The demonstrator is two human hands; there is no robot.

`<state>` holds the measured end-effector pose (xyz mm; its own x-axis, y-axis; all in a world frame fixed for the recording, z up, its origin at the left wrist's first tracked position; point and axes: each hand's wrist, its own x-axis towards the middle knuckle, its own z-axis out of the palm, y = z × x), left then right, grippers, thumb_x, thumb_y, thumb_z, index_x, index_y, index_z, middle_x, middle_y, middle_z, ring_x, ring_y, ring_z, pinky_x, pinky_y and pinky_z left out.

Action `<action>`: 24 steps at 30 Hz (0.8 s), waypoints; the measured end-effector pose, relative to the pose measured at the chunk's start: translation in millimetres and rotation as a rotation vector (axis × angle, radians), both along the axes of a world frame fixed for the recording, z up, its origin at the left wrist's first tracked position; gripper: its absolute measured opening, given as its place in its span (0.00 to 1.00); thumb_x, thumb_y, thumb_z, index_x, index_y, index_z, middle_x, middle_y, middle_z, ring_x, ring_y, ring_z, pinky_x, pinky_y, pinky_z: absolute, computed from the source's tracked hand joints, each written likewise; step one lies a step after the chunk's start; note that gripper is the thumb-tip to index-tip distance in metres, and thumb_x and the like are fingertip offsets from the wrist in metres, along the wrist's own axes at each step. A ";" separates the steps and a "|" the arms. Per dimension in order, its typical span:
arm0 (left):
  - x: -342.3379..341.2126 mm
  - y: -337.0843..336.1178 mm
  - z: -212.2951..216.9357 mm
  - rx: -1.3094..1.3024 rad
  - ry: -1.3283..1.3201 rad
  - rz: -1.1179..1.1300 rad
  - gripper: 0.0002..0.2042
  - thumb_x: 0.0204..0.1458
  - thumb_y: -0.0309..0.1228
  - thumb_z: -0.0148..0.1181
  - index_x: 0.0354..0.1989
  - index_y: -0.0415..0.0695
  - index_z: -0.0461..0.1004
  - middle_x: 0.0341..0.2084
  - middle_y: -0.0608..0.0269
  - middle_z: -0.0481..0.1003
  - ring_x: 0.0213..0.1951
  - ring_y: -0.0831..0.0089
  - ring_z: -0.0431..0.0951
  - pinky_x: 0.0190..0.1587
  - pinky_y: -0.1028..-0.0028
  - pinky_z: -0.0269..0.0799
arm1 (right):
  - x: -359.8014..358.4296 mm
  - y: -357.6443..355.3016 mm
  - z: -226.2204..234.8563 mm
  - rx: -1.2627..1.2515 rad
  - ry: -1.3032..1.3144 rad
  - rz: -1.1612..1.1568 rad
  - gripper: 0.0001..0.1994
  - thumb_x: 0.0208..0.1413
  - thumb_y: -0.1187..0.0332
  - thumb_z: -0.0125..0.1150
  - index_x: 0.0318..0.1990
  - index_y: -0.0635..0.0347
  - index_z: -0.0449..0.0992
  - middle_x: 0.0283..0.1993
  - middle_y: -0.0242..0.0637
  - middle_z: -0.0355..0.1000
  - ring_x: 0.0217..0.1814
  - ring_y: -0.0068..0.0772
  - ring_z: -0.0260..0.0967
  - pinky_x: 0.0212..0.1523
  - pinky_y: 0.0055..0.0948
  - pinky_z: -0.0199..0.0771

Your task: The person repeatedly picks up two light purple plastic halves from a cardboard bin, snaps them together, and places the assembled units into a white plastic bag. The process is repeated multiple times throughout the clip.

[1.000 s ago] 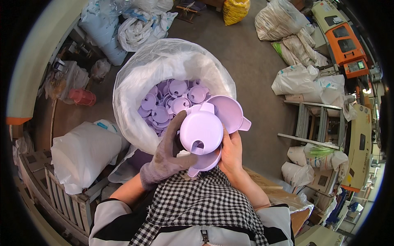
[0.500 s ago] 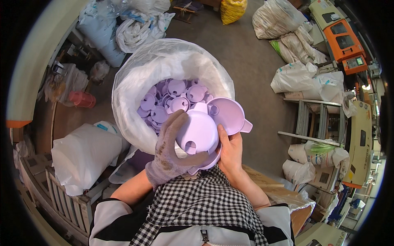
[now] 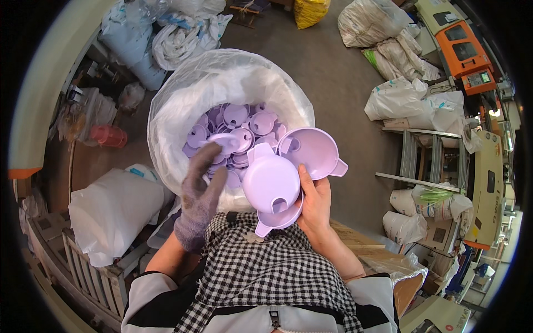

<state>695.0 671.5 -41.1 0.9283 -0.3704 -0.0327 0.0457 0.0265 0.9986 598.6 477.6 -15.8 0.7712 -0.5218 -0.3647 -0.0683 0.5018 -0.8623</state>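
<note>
Fingers (image 3: 306,178) on tabbed, round lilac bowls (image 3: 270,178)

The left hand (image 3: 200,194) is blurred, the yellow sack (image 3: 311,11) cropped above.

Grey glove (image 3: 195,206), black-and-white checked apron (image 3: 277,272)

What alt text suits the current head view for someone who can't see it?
A person's bare right hand holds a cluster of light purple plastic parts beside a large white bag of similar pieces. The gloved left hand, fingers parted, is at the bag's near edge. Sacks sit left and right.
</note>
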 end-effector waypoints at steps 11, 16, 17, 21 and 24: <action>-6.6 -19.2 37.6 -0.167 0.587 -0.338 0.27 0.56 0.27 0.55 0.64 0.30 0.61 0.53 0.53 0.72 0.54 0.70 0.73 0.59 0.70 0.67 | -0.3 5.5 11.2 0.044 -0.080 -0.025 0.16 0.66 0.69 0.56 0.57 0.68 0.67 0.51 0.39 0.72 0.51 0.27 0.72 0.49 0.30 0.77; -5.6 -16.5 39.2 -0.249 0.683 -0.349 0.28 0.57 0.32 0.55 0.65 0.31 0.59 0.51 0.53 0.73 0.51 0.69 0.76 0.52 0.69 0.75 | -0.5 3.2 12.4 0.040 -0.050 -0.045 0.16 0.67 0.68 0.55 0.57 0.67 0.66 0.51 0.38 0.73 0.51 0.27 0.73 0.46 0.29 0.79; -6.1 -15.9 36.9 -0.293 0.677 -0.328 0.28 0.57 0.33 0.55 0.64 0.32 0.59 0.51 0.54 0.73 0.49 0.69 0.77 0.50 0.69 0.76 | 2.9 4.7 17.8 0.061 -0.013 -0.086 0.15 0.67 0.68 0.55 0.56 0.67 0.67 0.49 0.37 0.73 0.46 0.25 0.73 0.41 0.26 0.78; -2.9 -7.7 26.6 -0.460 0.676 -0.243 0.27 0.57 0.33 0.56 0.62 0.33 0.59 0.49 0.53 0.73 0.47 0.68 0.78 0.45 0.69 0.79 | 2.7 -1.8 22.4 0.112 0.023 -0.080 0.18 0.66 0.67 0.56 0.58 0.68 0.65 0.51 0.40 0.71 0.48 0.29 0.73 0.44 0.29 0.78; 4.0 3.0 20.6 -0.537 0.607 -0.189 0.30 0.59 0.39 0.57 0.64 0.34 0.58 0.50 0.54 0.73 0.47 0.66 0.77 0.42 0.69 0.79 | -2.6 -9.9 18.7 0.141 -0.011 -0.045 0.20 0.66 0.67 0.57 0.60 0.68 0.63 0.55 0.43 0.70 0.54 0.33 0.73 0.52 0.34 0.79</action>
<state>698.9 674.5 -20.4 0.7270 -0.6260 -0.2821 0.6236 0.4300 0.6529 596.0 467.8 2.9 0.7526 -0.4996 -0.4289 -0.0346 0.6205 -0.7835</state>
